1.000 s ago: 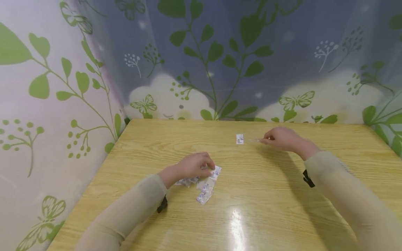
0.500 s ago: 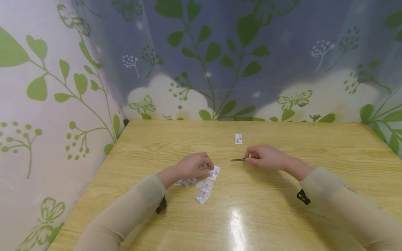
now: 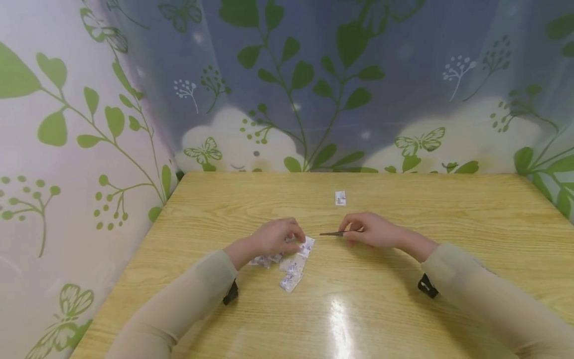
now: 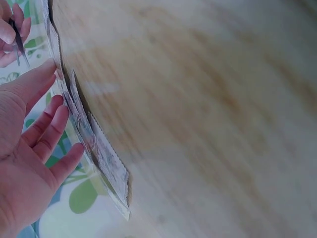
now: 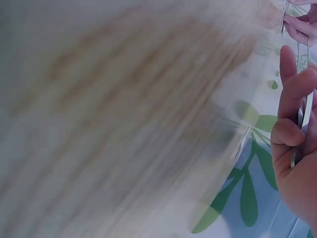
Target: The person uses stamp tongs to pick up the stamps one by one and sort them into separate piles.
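Note:
Several small white sachets with purple print and serrated edges (image 3: 291, 280) lie overlapping on the table, left of the middle. My left hand (image 3: 277, 237) is over them in the head view, covering part of the group. In the left wrist view its relaxed fingertips (image 4: 58, 110) rest along the sachets' edge (image 4: 111, 161). My right hand (image 3: 369, 229) holds metal tweezers (image 3: 331, 234) between thumb and fingers. Their tips point left, a short gap from the rightmost sachet. In the right wrist view the tweezers (image 5: 308, 106) run along the curled fingers.
One lone sachet (image 3: 340, 198) lies farther back on the wood-grain table (image 3: 233, 199), beyond my right hand. Leaf-patterned cloth (image 3: 305, 99) hangs behind the table, with a similar pale panel (image 3: 76, 164) along the left side.
My right hand has come back from beside the lone sachet, moving left and nearer with the tweezers toward the overlapping sachets. The left hand has stayed in place.

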Available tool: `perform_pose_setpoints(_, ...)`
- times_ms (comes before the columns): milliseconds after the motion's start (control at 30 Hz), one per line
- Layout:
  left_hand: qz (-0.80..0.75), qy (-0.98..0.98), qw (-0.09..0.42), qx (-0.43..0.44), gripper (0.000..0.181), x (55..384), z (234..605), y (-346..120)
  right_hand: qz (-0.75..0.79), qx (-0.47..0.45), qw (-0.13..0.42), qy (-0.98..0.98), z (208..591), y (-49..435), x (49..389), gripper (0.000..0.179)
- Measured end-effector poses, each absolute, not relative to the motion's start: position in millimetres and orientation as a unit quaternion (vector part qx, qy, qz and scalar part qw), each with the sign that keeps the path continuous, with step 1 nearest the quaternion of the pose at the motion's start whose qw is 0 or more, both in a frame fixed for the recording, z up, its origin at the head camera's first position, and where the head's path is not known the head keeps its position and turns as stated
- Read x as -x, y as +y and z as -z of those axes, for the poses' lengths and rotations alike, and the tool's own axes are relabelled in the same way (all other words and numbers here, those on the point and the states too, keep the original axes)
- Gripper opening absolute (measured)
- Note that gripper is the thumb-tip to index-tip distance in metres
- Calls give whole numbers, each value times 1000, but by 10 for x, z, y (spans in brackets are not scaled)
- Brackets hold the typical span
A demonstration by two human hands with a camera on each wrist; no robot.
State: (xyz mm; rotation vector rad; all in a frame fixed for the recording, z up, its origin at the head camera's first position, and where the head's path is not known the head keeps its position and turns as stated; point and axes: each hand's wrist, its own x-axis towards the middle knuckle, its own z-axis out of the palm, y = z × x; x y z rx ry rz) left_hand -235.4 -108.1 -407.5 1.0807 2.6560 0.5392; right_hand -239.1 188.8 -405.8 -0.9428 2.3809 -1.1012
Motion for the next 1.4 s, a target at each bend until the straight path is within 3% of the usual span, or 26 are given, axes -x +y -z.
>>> perform_pose_setpoints(400, -187, 904, 113, -368, 23, 2358, 4070, -1071, 298, 358, 154, 871, 4046, 1727, 2391, 9)
perform_pose_setpoints(1000, -183, 907, 107, -364, 21, 2356, 4082, -1072, 309, 342, 192, 867, 4012, 1666, 2391, 6)
perform_pose_setpoints(1400, -192, 905, 110, -365, 20, 2347, 4056, -1067, 278, 364, 162, 874, 4033, 1604, 2388, 7)
